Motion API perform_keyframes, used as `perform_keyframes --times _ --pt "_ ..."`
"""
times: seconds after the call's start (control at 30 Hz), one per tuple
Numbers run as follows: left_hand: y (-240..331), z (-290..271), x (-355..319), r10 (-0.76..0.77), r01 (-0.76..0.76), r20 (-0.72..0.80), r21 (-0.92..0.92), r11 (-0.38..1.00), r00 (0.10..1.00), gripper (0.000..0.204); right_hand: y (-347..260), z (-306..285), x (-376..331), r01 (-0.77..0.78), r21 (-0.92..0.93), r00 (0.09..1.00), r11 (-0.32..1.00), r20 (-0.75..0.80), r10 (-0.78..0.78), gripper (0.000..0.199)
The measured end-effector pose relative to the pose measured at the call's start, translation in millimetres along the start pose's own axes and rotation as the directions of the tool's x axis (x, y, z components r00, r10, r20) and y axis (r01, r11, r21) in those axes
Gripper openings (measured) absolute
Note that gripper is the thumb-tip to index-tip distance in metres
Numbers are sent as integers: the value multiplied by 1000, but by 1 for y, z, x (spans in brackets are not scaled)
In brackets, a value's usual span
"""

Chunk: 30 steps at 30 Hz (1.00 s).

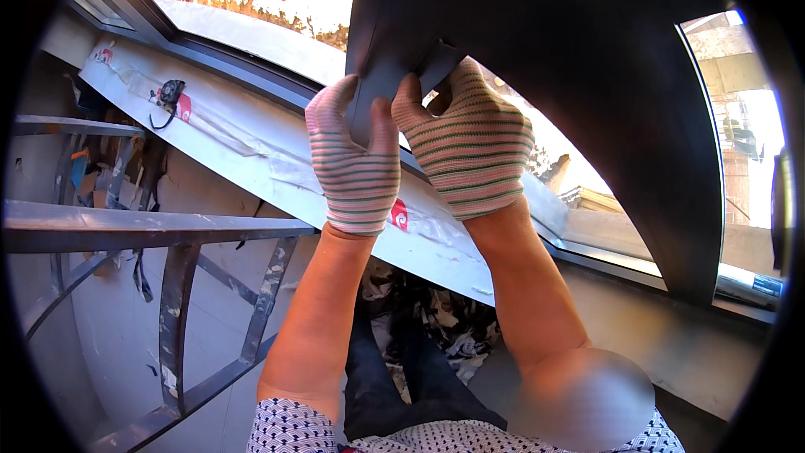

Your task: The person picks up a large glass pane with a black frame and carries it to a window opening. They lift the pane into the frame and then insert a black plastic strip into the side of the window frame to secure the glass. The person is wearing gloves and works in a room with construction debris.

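Observation:
Both my hands wear striped knitted gloves and are raised to a dark grey panel (537, 17) that fills the upper right. My left hand (356, 159) is closed round a narrow dark strip (362, 113) at the panel's lower left end, thumb on one side and fingers on the other. My right hand (465, 143) pinches a small dark flap (438, 65) that stands out from the panel, just right of my left thumb. Its fingertips are partly hidden behind the flap. Whether strip, flap and panel are one piece I cannot tell.
A white sill (277, 176) partly covered in plastic film runs below a dark window frame (243, 67). On it lies a black tape measure (171, 92). Paint-spotted metal railing (151, 226) stands at left. Debris (453, 319) lies round my legs. A cylindrical tube (749, 283) lies at far right.

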<state>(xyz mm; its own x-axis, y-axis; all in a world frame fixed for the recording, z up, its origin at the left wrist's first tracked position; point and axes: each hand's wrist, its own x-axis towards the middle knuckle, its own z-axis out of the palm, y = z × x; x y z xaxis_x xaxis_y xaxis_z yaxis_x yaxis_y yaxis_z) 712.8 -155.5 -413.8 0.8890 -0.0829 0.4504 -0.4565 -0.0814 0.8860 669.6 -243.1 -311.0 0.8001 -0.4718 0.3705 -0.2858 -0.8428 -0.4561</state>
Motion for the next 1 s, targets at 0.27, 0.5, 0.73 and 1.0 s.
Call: perform_keyframes --times 0.27,0.5,0.73,1.0 --pt "-6 35 -26 10 -10 -15 -24 1000 1000 50 3 3 -1 -69 30 996 997 61 68 30" --pt "-3 42 -27 56 -52 -108 37 998 993 40 7 5 -2 -52 97 998 994 47 48 29" --pt "-1 36 -20 113 -108 -4 263 959 994 38 3 1 -6 -39 144 999 989 -5 40 28" --pt "9 35 -15 201 -176 -71 263 949 977 40 6 0 1 -22 177 993 984 -114 43 23"
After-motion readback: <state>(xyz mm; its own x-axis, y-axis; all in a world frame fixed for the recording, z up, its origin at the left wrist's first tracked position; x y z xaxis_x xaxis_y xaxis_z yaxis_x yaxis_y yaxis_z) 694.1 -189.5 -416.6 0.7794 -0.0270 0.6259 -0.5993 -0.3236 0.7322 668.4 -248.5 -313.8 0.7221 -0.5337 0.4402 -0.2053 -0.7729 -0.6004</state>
